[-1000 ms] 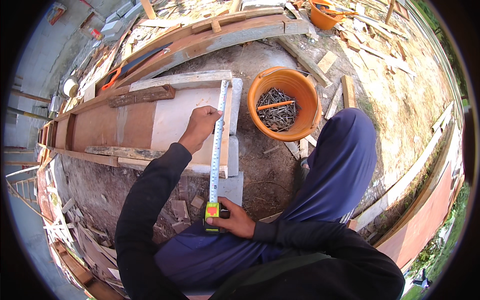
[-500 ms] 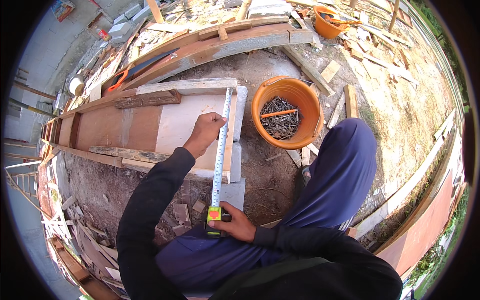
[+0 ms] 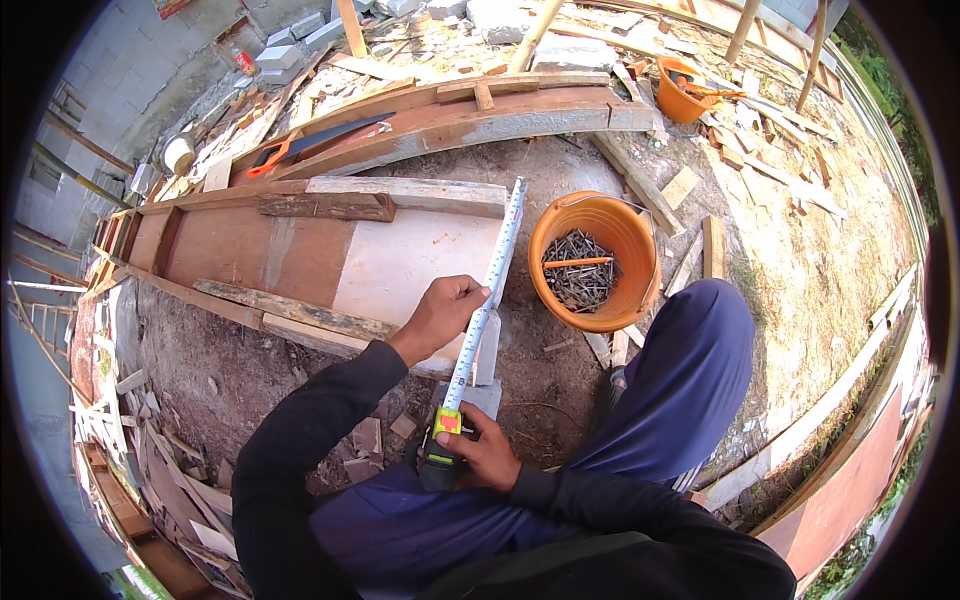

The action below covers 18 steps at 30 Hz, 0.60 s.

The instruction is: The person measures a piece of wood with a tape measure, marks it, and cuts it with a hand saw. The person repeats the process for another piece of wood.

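Observation:
In my right hand (image 3: 485, 452) is a tape measure (image 3: 441, 447) with a lime-yellow and black case, held low near my knee. Its white blade (image 3: 507, 240) runs out away from me along the end of a long wooden formwork trough (image 3: 410, 250). My left hand (image 3: 440, 315) pinches the blade's edge between thumb and fingers, partway along. The blade's far tip reaches past the trough's far corner. Just right of it stands an orange bucket (image 3: 640, 265) of loose nails (image 3: 580, 290), with an orange stick (image 3: 577, 262) lying on them.
A handsaw (image 3: 310, 142) with an orange handle lies on a second long wooden form (image 3: 470, 127) beyond. Farther right stands another orange bucket (image 3: 680, 98) with tools. Timber scraps (image 3: 714, 247) and grey blocks (image 3: 280, 58) lie about; boards (image 3: 840, 480) line the right.
The blade has shifted right, off the trough's inside toward its outer end, and tilts more. Both hands moved with it, the left sliding right and slightly nearer. The view has shifted too.

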Each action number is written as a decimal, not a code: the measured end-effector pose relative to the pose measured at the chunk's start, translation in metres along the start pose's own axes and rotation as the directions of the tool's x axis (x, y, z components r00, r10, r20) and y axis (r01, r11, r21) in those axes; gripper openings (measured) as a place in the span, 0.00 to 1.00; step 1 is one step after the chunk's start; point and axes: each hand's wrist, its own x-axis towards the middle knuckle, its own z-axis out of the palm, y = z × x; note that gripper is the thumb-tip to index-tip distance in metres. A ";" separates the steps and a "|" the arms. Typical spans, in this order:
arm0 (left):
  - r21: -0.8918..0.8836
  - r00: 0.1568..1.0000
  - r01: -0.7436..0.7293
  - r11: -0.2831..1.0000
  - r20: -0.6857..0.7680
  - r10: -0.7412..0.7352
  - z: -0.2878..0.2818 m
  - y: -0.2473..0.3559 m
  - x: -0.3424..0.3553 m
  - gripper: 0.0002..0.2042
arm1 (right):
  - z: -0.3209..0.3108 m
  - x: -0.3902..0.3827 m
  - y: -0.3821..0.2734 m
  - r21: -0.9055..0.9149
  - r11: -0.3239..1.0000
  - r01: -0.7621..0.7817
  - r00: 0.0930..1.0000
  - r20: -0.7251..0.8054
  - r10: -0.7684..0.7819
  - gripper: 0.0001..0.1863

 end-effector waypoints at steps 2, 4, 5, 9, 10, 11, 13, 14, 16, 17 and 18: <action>0.062 0.999 0.005 0.998 0.053 -0.009 0.001 0.000 -0.006 0.14 | -0.001 0.002 0.001 0.002 0.999 0.048 0.999 -0.023 -0.048 0.36; 0.070 0.995 -0.002 0.998 0.104 -0.005 0.008 0.008 -0.018 0.13 | 0.002 -0.001 -0.012 0.015 1.000 0.023 0.999 -0.047 -0.022 0.34; 0.095 0.987 0.023 0.995 0.158 -0.037 0.007 0.007 -0.024 0.12 | 0.003 -0.002 -0.021 0.020 1.000 0.013 0.998 -0.058 -0.011 0.33; 0.147 0.989 0.090 0.985 0.101 -0.106 0.010 -0.006 -0.054 0.12 | 0.005 -0.002 -0.042 0.014 0.998 0.067 0.995 -0.074 -0.066 0.32; 0.165 0.994 0.062 0.984 0.076 -0.076 0.011 -0.010 -0.061 0.12 | 0.007 -0.004 -0.048 0.015 0.997 0.073 0.994 -0.079 -0.072 0.32; 0.183 0.998 0.035 0.982 0.050 -0.045 0.012 -0.013 -0.068 0.12 | 0.007 -0.004 -0.051 0.016 0.997 0.078 0.994 -0.082 -0.076 0.32; 0.343 0.995 -0.095 0.935 0.004 0.100 0.013 -0.009 -0.082 0.12 | 0.005 -0.003 -0.045 0.058 0.987 0.149 0.987 -0.076 -0.145 0.31; 0.345 0.996 -0.087 0.935 0.007 0.090 0.017 -0.004 -0.087 0.12 | 0.004 -0.002 -0.043 0.079 0.980 0.182 0.982 -0.073 -0.177 0.31; 0.355 0.998 -0.062 0.933 0.000 0.067 0.023 0.009 -0.097 0.12 | 0.002 -0.004 -0.045 0.070 0.979 0.192 0.981 -0.043 -0.189 0.32; 0.360 0.998 -0.057 0.931 -0.010 0.065 0.023 0.011 -0.098 0.12 | -0.001 -0.004 -0.041 0.057 0.977 0.206 0.979 -0.025 -0.204 0.32; 0.329 1.000 -0.008 0.944 -0.019 0.015 0.023 0.015 -0.102 0.12 | -0.002 -0.005 -0.040 0.043 0.974 0.221 0.975 -0.012 -0.221 0.32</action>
